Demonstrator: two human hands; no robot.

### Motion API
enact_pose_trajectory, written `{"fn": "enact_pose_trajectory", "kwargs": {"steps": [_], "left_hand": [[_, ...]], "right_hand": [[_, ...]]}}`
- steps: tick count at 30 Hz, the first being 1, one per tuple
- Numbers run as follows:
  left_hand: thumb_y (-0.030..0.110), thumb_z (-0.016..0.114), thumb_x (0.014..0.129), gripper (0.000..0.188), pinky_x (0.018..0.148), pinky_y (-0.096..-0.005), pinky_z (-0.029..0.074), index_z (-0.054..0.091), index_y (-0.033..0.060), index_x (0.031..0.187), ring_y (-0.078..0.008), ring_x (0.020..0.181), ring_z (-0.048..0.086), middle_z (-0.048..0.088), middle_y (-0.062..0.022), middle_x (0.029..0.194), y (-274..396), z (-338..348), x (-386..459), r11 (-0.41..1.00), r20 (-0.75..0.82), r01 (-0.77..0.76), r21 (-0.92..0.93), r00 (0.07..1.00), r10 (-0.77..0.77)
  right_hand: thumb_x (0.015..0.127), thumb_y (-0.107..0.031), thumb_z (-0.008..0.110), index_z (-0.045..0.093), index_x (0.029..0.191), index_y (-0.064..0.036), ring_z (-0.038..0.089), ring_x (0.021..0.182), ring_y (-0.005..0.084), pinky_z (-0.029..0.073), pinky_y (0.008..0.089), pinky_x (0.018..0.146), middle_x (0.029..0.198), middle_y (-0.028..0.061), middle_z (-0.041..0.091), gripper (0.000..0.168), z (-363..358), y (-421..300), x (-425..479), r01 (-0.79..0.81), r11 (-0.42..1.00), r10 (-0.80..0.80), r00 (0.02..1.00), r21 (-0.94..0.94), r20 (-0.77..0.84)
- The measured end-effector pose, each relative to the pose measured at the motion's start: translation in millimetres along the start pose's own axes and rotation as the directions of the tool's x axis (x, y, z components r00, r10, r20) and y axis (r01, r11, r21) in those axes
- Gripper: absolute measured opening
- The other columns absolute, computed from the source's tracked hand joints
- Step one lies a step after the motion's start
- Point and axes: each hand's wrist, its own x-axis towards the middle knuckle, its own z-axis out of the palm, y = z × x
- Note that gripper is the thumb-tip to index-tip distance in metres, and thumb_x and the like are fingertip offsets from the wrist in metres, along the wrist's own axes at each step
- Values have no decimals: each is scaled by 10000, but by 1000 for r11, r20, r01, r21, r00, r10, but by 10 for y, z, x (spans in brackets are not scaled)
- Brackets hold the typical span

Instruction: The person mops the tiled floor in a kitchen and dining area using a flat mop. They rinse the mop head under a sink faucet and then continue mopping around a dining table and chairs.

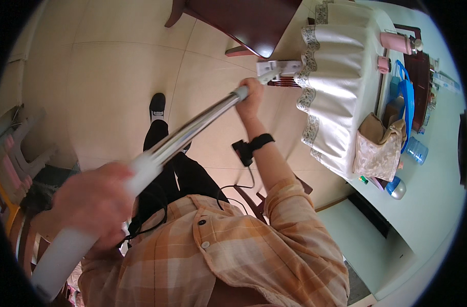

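A long pole with a shiny metal tube (195, 124) and white plastic sections slants from lower left to upper right. My left hand (97, 203), blurred, is closed around its thick white handle at the near end. Farther along, my right hand (250, 98) wraps the pole by a grey collar, with a black strap and small device on that wrist. Past my right hand, the pole reaches towards a flat white-and-grey piece (279, 68) low beside the tablecloth; whether they are joined is unclear.
A dark wooden chair (241, 19) stands ahead. At right, a table with a white cloth (333, 84) holds a pink bottle (396, 42) and a beige bag (379, 153). A pale cabinet (360, 226) is at lower right. Racks and furniture line the left. A thin black cable (233, 187) hangs by my right arm.
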Motion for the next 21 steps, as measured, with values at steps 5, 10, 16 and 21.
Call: {"fn": "enact_pose_trajectory", "kwargs": {"steps": [5, 10, 16, 21], "left_hand": [[-15, 675, 706, 179, 903, -449, 434, 527, 52, 782, -290, 884, 596, 576, -85, 815, -979, 636, 226, 986, -204, 94, -138, 971, -121], [-87, 677, 689, 221, 877, -437, 459, 531, 17, 818, -331, 961, 585, 578, -102, 834, -1028, 728, 187, 987, -299, 133, -94, 942, -156], [-9, 730, 680, 227, 878, -471, 443, 571, 34, 836, -326, 957, 590, 611, -87, 825, -518, 653, -266, 981, -342, 186, -52, 920, -192], [143, 792, 652, 256, 898, -497, 408, 580, 92, 786, -305, 917, 592, 624, -38, 801, 111, 817, -769, 974, -404, 220, 53, 897, -181]], "right_hand": [[537, -72, 685, 550, 723, -99, 518, 858, 318, 422, 401, 743, 813, 101, 548, 230, -82, 1206, 129, -34, 992, 52, 987, -121, 153], [565, -54, 678, 576, 726, -101, 525, 877, 327, 428, 395, 772, 832, 109, 564, 197, -54, 1429, 289, 148, 977, -100, 952, -151, 290], [571, -73, 692, 527, 715, -98, 523, 815, 333, 411, 411, 718, 775, 103, 542, 220, 137, 671, 419, 279, 960, -244, 882, -30, 403], [534, -23, 658, 575, 727, -130, 521, 860, 303, 368, 438, 743, 776, 73, 546, 235, 38, -78, 147, 250, 968, -224, 829, 20, 512]]}}
